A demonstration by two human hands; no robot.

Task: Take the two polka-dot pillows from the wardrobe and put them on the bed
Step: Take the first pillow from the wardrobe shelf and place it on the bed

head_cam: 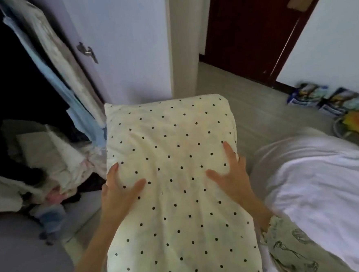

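A cream pillow with black polka dots fills the middle of the view, held lengthwise in front of me above the floor. My left hand grips its left edge, thumb on top. My right hand grips its right edge, thumb spread across the top. The open wardrobe is at the left, dark inside, with hanging clothes and a pile of folded fabric. The bed with white bedding lies at the right. A second polka-dot pillow is not visible.
The white wardrobe door stands open just beyond the pillow. A dark wooden door is at the back right. Boxes and a basket sit on the floor by the far wall. Clothes spill from the wardrobe at lower left.
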